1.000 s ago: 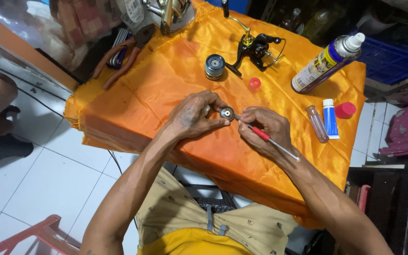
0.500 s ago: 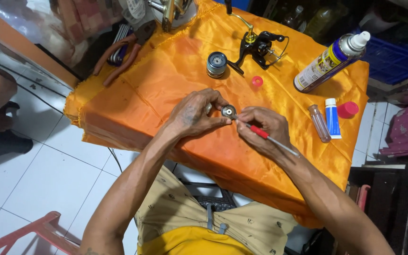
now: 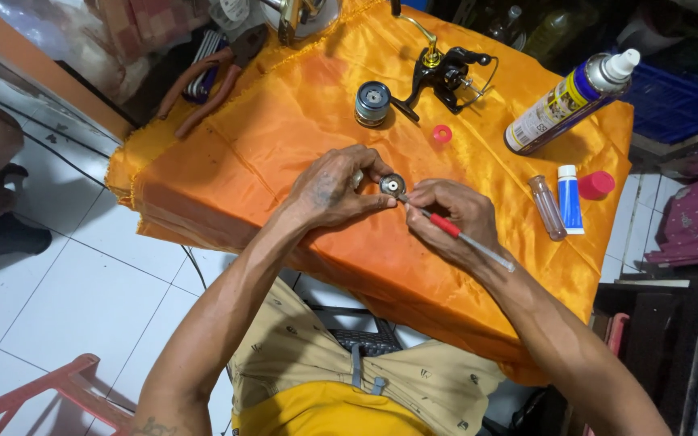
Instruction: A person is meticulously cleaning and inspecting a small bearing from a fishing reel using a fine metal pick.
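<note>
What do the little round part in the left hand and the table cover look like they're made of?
Round part: probably metal, grey with a shiny rim, held by the left hand.
Table cover: likely satin-like synthetic cloth, bright orange, with a glossy sheen and soft creases.

The orange-draped surface lies bare to the left of the hands. Beyond them stand a metal spool, a black fishing reel and a small red ring. Rightward a spray can (lying tilted), a clear vial, a white tube and a red cap crowd the edge.
</note>
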